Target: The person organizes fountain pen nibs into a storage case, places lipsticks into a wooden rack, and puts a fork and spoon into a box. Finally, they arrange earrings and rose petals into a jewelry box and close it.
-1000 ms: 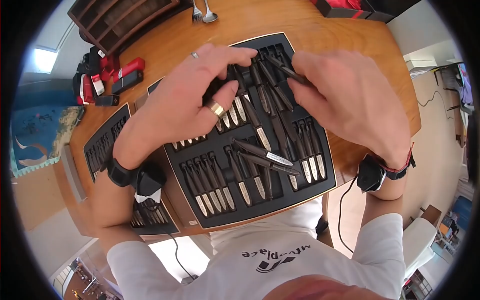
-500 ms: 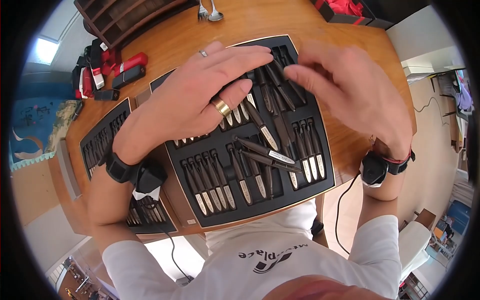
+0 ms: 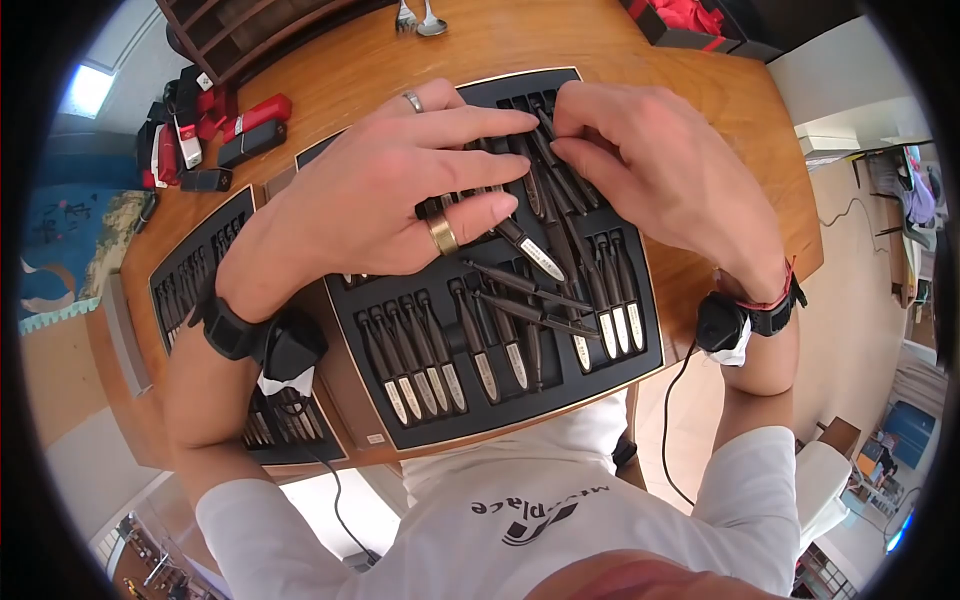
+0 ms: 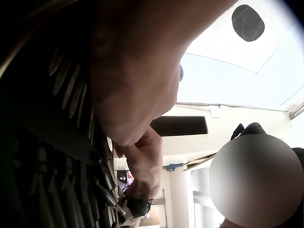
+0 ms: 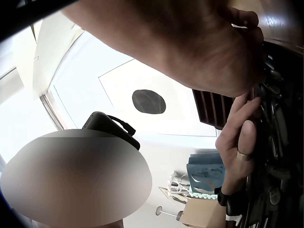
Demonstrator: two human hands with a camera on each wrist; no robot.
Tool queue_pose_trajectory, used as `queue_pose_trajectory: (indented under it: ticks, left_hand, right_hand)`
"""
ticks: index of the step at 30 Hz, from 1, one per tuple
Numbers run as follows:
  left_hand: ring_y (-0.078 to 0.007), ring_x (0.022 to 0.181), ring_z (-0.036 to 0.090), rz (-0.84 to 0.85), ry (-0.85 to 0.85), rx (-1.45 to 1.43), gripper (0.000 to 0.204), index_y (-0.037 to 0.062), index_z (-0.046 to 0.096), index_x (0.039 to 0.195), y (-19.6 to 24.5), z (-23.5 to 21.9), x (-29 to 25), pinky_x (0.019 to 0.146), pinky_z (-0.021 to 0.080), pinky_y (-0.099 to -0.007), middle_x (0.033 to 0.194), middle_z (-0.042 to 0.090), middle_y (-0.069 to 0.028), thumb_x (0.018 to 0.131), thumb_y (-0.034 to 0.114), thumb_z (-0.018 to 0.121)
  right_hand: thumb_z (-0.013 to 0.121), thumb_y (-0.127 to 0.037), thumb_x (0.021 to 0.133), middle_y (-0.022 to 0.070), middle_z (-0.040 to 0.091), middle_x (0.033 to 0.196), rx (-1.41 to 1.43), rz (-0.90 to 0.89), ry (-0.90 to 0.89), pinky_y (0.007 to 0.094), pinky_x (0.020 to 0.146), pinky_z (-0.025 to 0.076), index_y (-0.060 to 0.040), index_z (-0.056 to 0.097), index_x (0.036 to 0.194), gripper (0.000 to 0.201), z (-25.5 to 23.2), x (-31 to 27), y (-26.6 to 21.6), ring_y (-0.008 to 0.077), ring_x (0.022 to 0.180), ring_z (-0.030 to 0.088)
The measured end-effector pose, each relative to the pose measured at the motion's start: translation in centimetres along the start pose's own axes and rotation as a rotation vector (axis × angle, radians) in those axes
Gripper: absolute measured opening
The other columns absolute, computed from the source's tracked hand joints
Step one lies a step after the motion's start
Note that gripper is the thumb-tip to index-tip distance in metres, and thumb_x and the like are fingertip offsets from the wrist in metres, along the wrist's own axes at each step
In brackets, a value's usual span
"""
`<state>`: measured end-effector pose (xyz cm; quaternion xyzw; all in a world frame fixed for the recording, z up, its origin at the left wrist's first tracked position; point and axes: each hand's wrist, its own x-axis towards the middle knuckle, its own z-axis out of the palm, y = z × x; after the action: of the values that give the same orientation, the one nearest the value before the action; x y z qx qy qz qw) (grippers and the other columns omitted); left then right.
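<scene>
A dark tray [image 3: 622,373] holds many slim dark-brown pieces with pale, lettered tips. A row of these slim pieces [image 3: 412,355] sits in slots at its lower left, while loose slim pieces [image 3: 530,310] lie crossed over the middle. My left hand [image 3: 380,195] spreads its straight fingers over the upper part, fingertips right at the pieces. At the upper right, my right hand [image 3: 670,170] has its thumb and forefinger curled together at a slim dark piece [image 3: 545,125], pinching it near the slots. The palm and other fingers hide part of it.
A second dark tray [image 3: 185,285] with similar pieces stands at the left, partly under the left arm. Red and black small boxes [image 3: 252,130] are piled at the back left, near a wooden compartment rack [image 3: 250,35]. A spoon [image 3: 431,22] and fork [image 3: 405,18] lie behind.
The right hand drew slightly back with thumb and forefinger apart, then came in again to the upper-right slots. The left hand's fingers have spread over the tray.
</scene>
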<state>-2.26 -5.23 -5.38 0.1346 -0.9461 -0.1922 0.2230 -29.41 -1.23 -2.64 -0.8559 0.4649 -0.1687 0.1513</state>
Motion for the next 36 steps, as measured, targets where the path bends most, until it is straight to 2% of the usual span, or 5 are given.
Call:
queue_pose_trajectory:
  ticks: [16,21,25,34,36]
  left_hand:
    - [-0.0328,0.107,0.058,-0.018,-0.061,0.15,0.052,0.0094,0.072,0.129,1.0,-0.1,0.2,0.099,0.052,-0.042,0.151,0.064,-0.009,0.087,0.035,0.087]
    - [-0.033,0.107,0.057,-0.017,-0.057,0.152,0.054,0.0081,0.07,0.131,1.0,-0.2,0.1,0.1,0.052,-0.0419,0.151,0.063,-0.0085,0.087,0.035,0.087]
    - [-0.0326,0.108,0.057,-0.056,-0.059,0.138,0.057,0.0063,0.069,0.133,1.2,-0.1,0.2,0.102,0.052,-0.0418,0.152,0.063,-0.0084,0.086,0.035,0.087]
    - [-0.0319,0.109,0.057,-0.072,-0.083,0.157,0.062,0.0042,0.069,0.139,1.3,-0.2,0.3,0.102,0.052,-0.041,0.152,0.063,-0.0072,0.087,0.034,0.086]
    - [-0.0319,0.109,0.057,-0.066,-0.094,0.161,0.062,0.0041,0.069,0.14,1.3,-0.2,0.3,0.102,0.052,-0.0409,0.152,0.063,-0.0074,0.088,0.035,0.085]
  right_hand:
    - [0.073,-0.019,0.099,0.0178,0.057,0.066,0.072,0.056,0.02,0.0418,0.058,0.042,0.0003,0.068,0.092,0.021,-1.2,-0.2,-0.7,0.034,0.059,0.053]
    - [0.073,-0.033,0.092,0.0246,0.065,0.072,-0.134,0.132,-0.436,0.0521,0.067,0.052,0.0026,0.068,0.071,0.042,-3.1,-1.1,-3.4,0.0455,0.072,0.066]
    - [0.073,-0.029,0.089,0.0244,0.064,0.069,-0.139,0.08,-0.329,0.0531,0.068,0.053,0.0027,0.068,0.071,0.038,-2.2,-2.4,-2.9,0.0453,0.072,0.066]
    - [0.078,-0.015,0.089,0.0086,0.057,0.059,0.078,-0.135,-0.292,0.0352,0.051,0.039,-0.0005,0.062,0.074,0.026,-5.9,-2.3,-0.3,0.021,0.051,0.054]
    - [0.075,-0.016,0.095,-0.0009,0.054,0.06,0.323,0.208,-0.375,0.0294,0.05,0.034,-0.0013,0.063,0.075,0.027,-7.3,-2.3,-0.1,0.0081,0.055,0.048]
